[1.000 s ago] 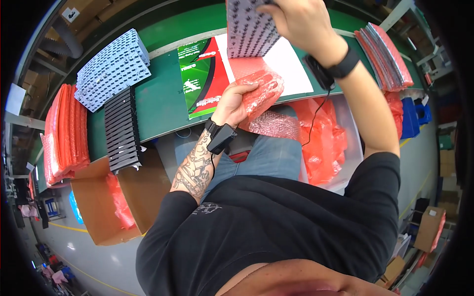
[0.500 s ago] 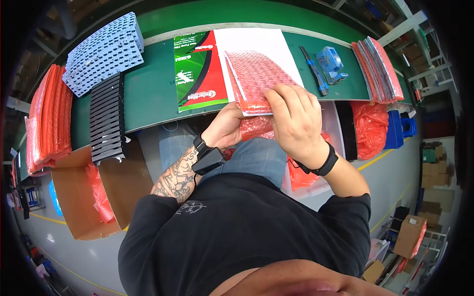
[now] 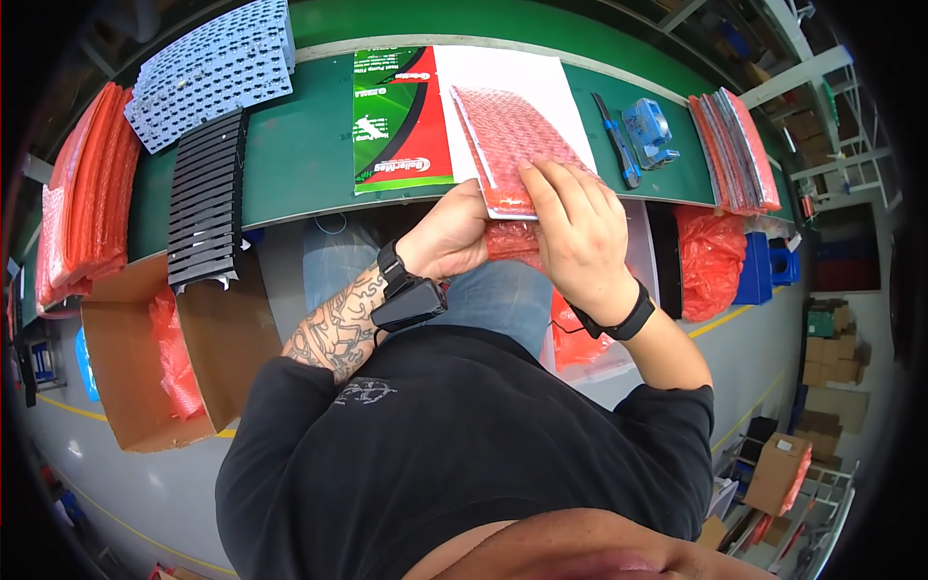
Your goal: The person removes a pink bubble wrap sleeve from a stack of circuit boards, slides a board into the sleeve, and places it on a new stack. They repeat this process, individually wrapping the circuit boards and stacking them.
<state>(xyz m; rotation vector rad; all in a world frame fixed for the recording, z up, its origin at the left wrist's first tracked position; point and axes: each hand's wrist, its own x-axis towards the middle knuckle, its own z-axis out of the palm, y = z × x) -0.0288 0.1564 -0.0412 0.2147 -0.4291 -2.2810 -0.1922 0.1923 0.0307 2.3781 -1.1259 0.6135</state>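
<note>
A red bubble-wrap bag (image 3: 527, 135) with a white flat panel inside lies slanted at the bench's near edge, its near end sticking out over it. My left hand (image 3: 452, 232) is closed at the bag's near left corner, where red wrap hangs below; its fingertips are partly hidden. From above, my right hand (image 3: 585, 232) grips the near right part of the bag, fingers bent over the top and thumb out of sight. Beneath the bag lies a printed green, red and white card sheet (image 3: 401, 116), its plain white half under the wrap.
At left are red bubble-wrap bags (image 3: 92, 193), light-blue perforated sheets (image 3: 213, 68) and black slatted panels (image 3: 208, 193), with an open cardboard box (image 3: 227, 338) below. Rightward lie a utility knife (image 3: 617, 140), a blue tape dispenser (image 3: 650, 130) and a stack of wrapped panels (image 3: 735, 150).
The whole view has shifted slightly. Both hands keep hold of the bubble-wrap bag, which stays in nearly the same place on the card sheet.
</note>
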